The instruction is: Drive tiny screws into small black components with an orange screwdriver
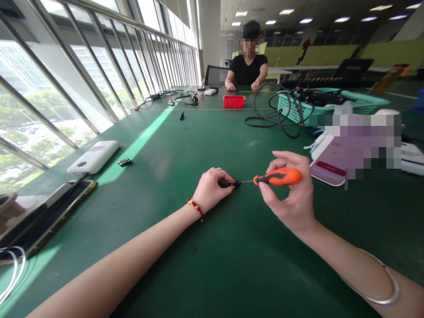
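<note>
My left hand (212,189) rests on the green table (212,265), fingers closed in a pinch on a small black part (236,183). My right hand (291,196) grips an orange-handled screwdriver (278,176) held level, its thin metal tip pointing left and touching the black part. A red bead bracelet circles my left wrist and a silver bangle my right forearm.
A white power bank (93,157), a small black piece (125,162) and a dark phone (46,216) lie at the left by the windows. A red tray (233,101), black cables (274,117) and a teal basket (298,110) sit farther back. Another person (247,66) sits at the far end.
</note>
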A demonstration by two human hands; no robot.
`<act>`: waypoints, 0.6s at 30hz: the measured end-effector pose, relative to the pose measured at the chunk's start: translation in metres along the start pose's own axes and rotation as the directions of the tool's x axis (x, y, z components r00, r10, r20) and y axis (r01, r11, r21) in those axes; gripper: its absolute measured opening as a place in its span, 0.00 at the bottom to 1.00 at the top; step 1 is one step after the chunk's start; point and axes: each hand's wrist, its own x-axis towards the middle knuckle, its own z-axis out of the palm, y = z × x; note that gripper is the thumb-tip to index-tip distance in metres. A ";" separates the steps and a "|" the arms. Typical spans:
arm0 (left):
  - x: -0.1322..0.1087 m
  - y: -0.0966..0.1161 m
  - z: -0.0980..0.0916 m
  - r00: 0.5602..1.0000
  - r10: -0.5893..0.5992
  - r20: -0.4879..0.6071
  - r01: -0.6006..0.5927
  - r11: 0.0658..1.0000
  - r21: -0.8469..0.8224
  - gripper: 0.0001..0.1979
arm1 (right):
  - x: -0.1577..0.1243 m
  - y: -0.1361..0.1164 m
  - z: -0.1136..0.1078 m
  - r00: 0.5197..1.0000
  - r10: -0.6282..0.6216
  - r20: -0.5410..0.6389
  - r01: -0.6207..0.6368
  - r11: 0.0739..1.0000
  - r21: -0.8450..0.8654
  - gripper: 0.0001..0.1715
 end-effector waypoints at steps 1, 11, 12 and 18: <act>0.000 0.000 0.000 1.000 -0.001 0.001 0.001 1.000 0.000 0.04 | 0.000 0.000 0.000 1.000 0.019 0.023 -0.019 1.000 -0.005 0.28; 0.000 0.001 0.000 1.000 -0.014 -0.007 0.014 1.000 -0.003 0.03 | -0.001 -0.002 -0.001 0.999 -0.002 0.046 0.004 0.999 -0.050 0.16; 0.000 0.001 0.000 1.000 -0.012 -0.007 0.012 1.000 -0.002 0.03 | -0.001 0.000 0.000 1.000 -0.023 0.018 0.024 0.999 -0.033 0.20; 0.000 -0.001 0.000 1.000 -0.012 0.002 0.012 1.000 -0.004 0.04 | -0.001 0.001 0.000 0.997 0.055 0.055 -0.053 0.998 -0.023 0.22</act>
